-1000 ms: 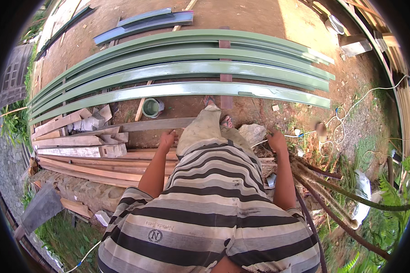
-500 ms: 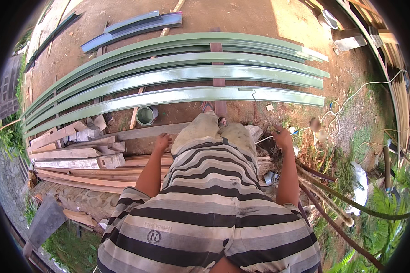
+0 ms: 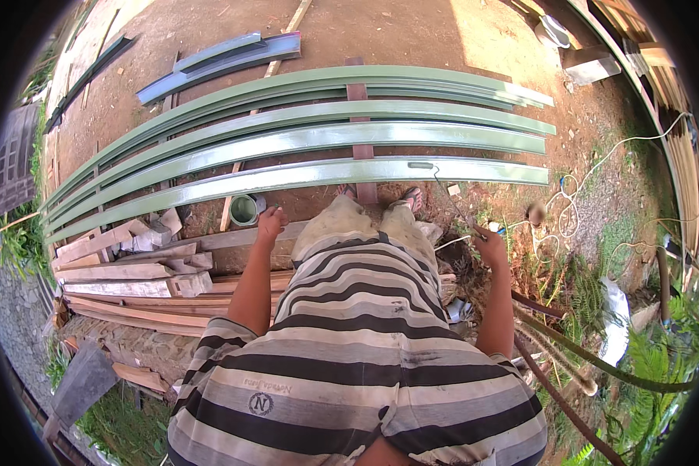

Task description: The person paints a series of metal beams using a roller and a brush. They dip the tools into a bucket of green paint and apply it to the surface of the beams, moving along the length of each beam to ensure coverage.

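Observation:
My right hand (image 3: 488, 247) grips a paint roller by its handle, low at the right. The thin wire frame runs forward, and the small roller head (image 3: 421, 165) rests on the nearest green metal beam (image 3: 303, 172), right of a brown crosspiece (image 3: 363, 147). That beam's face looks glossy. My left hand (image 3: 271, 223) hangs beside a paint can (image 3: 245, 211) with green paint inside; its fingers look loosely bent, with nothing visible in them. Several more green beams (image 3: 450, 137) lie parallel beyond the nearest one.
Blue-grey metal channels (image 3: 233, 58) lie farther off on the dirt. Stacked timber (image 3: 132, 272) is at the left by my legs. A white cable (image 3: 571, 206) loops over the ground at the right, near a pipe (image 3: 606, 349) and ferns. A white bucket (image 3: 553, 33) stands far right.
The roller head has slid slightly right along the nearest beam. My left hand has moved forward, closer to the paint can. Both feet now show as the view has shifted.

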`<state>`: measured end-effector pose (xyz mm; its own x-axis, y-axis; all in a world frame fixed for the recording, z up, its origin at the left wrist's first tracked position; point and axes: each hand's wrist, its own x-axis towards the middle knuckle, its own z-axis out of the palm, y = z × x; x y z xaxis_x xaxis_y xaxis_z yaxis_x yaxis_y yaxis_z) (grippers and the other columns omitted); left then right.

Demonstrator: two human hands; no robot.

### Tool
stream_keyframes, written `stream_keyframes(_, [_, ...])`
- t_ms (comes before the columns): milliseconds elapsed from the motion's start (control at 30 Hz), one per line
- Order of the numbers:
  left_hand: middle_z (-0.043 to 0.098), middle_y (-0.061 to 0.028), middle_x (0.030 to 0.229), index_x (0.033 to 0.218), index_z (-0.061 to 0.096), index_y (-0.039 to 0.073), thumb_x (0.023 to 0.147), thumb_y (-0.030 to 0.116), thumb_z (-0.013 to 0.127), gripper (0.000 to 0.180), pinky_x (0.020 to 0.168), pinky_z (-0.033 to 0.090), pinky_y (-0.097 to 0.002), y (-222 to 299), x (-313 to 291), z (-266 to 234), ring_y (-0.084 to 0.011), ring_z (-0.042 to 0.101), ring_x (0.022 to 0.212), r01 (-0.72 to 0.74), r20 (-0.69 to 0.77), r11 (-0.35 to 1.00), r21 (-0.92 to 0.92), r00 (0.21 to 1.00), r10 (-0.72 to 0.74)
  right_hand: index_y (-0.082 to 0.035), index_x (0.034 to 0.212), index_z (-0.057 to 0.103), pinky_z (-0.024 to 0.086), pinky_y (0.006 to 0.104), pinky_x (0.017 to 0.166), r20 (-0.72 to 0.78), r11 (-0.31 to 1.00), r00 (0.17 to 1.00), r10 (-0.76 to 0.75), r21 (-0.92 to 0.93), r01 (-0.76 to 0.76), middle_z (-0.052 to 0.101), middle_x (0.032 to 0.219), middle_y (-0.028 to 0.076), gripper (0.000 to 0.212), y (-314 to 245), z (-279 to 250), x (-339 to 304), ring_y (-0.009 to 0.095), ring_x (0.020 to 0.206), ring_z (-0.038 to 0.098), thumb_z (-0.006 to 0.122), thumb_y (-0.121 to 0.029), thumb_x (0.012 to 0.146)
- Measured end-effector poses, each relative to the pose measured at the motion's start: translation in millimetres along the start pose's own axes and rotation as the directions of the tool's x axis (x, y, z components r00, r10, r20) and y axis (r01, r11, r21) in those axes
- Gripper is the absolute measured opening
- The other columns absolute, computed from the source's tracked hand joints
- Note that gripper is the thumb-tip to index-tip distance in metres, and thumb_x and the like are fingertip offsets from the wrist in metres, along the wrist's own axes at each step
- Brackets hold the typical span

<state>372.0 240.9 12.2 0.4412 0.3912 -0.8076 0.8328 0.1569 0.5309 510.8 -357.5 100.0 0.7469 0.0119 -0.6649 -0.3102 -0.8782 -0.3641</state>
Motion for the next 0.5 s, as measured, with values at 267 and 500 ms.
stream_keyframes(267, [0.070,-0.0132,0.096,0.123,0.057,0.000,0.096,0.030,0.054,0.041,0.071,0.050,-0.0389,-93,9,46,-0.0228,0.066,0.082,-0.079,0.063,0.949,0.305,0.996,0.063,-0.020,0.123,0.067,0.052,0.0431,0.088,-0.073,0.999,0.997,0.000,-0.044,-0.004,0.070,0.106,0.020,0.044,22,-13,11,0.037,0.097,0.067,0.065,-0.026,0.080])
stream_keyframes(500, [0.070,-0.0119,0.097,0.122,0.059,0.001,0.095,0.031,0.056,0.040,0.069,0.051,-0.0365,-33,-10,94,-0.0210,0.066,0.081,0.000,0.059,0.985,0.175,0.998,-0.011,-0.017,0.124,0.067,0.053,0.0382,0.067,-0.088,0.993,0.995,-0.041,-0.114,0.031,0.071,0.080,0.018,0.044,89,-44,18,0.026,0.064,0.067,0.068,-0.023,0.080])
